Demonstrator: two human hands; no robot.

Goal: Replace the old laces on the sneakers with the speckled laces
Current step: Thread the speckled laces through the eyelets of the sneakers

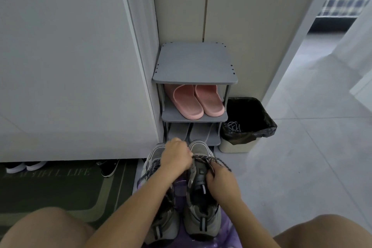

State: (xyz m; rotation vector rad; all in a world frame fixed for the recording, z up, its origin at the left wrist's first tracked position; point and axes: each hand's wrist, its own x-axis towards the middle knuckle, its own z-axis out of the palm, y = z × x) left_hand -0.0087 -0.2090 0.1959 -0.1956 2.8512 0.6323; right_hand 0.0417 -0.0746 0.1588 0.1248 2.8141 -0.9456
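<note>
The sneakers (198, 148) are grey matt mesh cloth with suede-like panels, and the speckled laces (213, 160) are rough woven cord. The shoe rack (193, 62) looks like matt grey plastic, holding smooth, rubbery pink slippers (189, 102). The bin liner (259, 119) is crinkled glossy black plastic, the floor tiles (302, 167) are pale and slightly shiny, and the mat (60, 191) is dull green pile.

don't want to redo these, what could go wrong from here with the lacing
1. The left hand and right hand both pull the speckled lace, which is bunched above the right sneaker. The ends may come out uneven, or a crossing may end up twisted.
2. The loose lace on the left sneaker trails off its side, right by the left forearm. An arm movement could snag it and drag it out of an eyelet.
</note>
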